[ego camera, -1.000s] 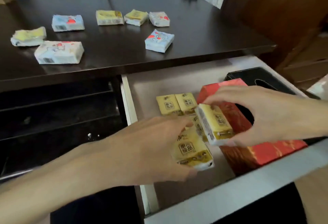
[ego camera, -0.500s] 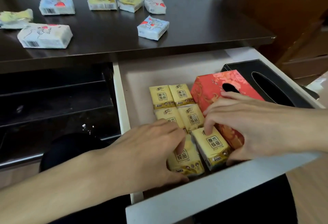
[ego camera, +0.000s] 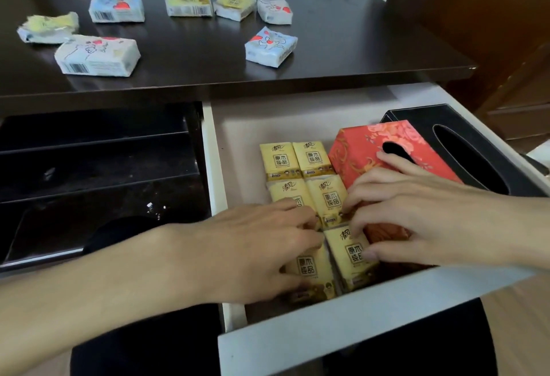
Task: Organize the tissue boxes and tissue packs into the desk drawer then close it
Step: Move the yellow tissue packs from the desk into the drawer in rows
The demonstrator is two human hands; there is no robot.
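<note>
Six yellow tissue packs sit in the open white drawer, glossy plastic wraps with printed characters, laid flat in two columns of three, edges touching. At their three o'clock stands a red tissue box, floral-printed card with an oval slot on top, touching the packs, and at its three o'clock a black tissue box, leather-looking, with a long oval slot. The left hand lies flat over the left column, fingers together and pressing down on the nearest pack and the middle one. The right hand arches over the right column with fingers curled: its fingertips press at the seam of the middle and nearest packs, the thumb rests on the nearest pack's face, and one finger reaches onto the red box by its slot. Up at twelve o'clock, on the dark glossy worktop, seven soft pillowy packs lie scattered and well apart from the drawer: four white-and-blue packs with red marks and three pale yellow packs, some crumpled.
</note>
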